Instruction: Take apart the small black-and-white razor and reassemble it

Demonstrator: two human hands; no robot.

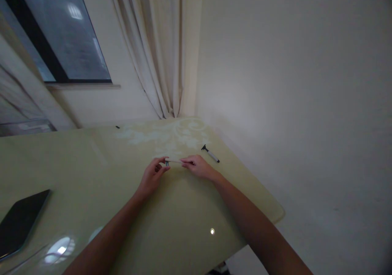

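A slim white toothbrush [175, 161] is held level between my two hands, just over the table. At its left end, short bluish bristles [167, 163] point downward. My left hand [152, 173] pinches that head end, with the thumb below and a finger above. Around the handle's right end, the fingers of my right hand [197, 166] are closed, hiding most of it. Just beyond my right hand lies a razor-like tool [212, 155] with a black T-shaped head and a grey handle with a black end.
The glossy pale-green table [174, 226] meets the wall on the right. A black tablet-like device [23, 220] lies at left, with a thin cable [27, 260] near it. A small dark piece [117, 127] rests by the back edge. Curtains [153, 42] hang behind.
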